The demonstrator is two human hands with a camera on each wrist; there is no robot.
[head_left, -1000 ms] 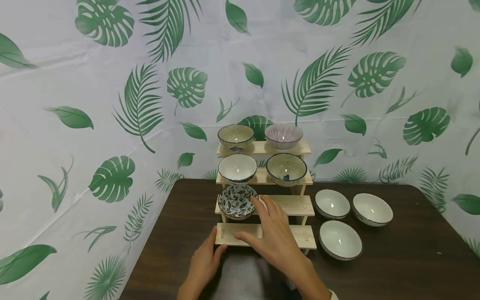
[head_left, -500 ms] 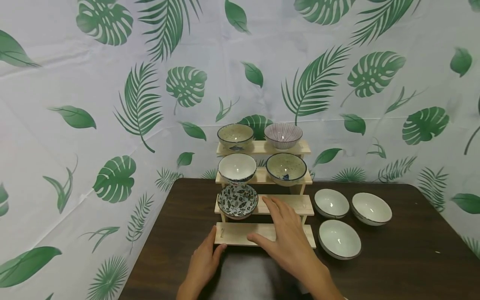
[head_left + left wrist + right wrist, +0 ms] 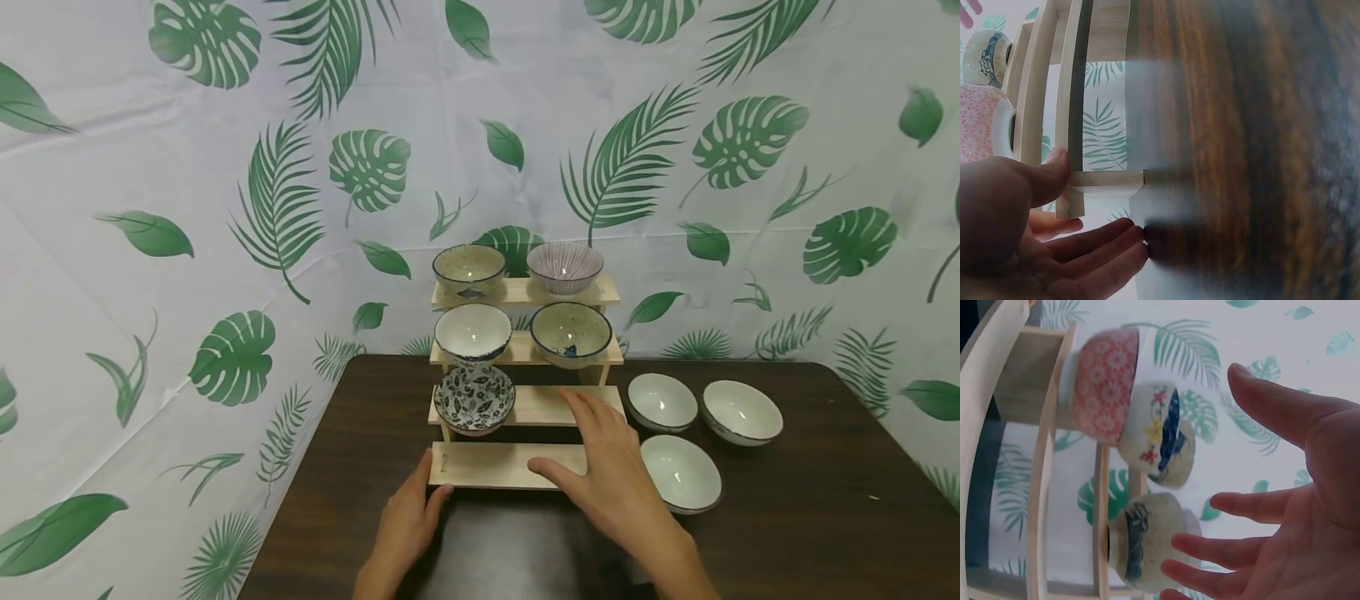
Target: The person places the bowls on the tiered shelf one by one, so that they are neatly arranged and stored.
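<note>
A tiered wooden display stand (image 3: 487, 465) stands on the dark table. My left hand (image 3: 405, 517) holds the left end of its lowest shelf; in the left wrist view, the thumb and index finger pinch the shelf's corner while other fingertips meet the table. My right hand (image 3: 615, 475) hovers over the lower shelves' right part, fingers spread, holding nothing. Left on the second shelf up sits a bowl with a dark leafy inside (image 3: 475, 402); its outside is red-patterned (image 3: 1107, 387). Above it are a white bowl (image 3: 472, 332) and a speckled olive bowl with a blue rim (image 3: 572, 333).
The top shelf carries another speckled olive bowl (image 3: 469, 265) and a purple-striped bowl (image 3: 565, 267). Right of the stand are three white bowls: a rear one (image 3: 662, 402), a far right one (image 3: 742, 412) and a front one (image 3: 684, 475), partly behind my right hand. A leaf-print cloth (image 3: 300, 208) hangs behind.
My right hand has moved right, away from the leafy bowl and along the shelves. My left hand stays on the stand's corner, and the bowls keep their places.
</note>
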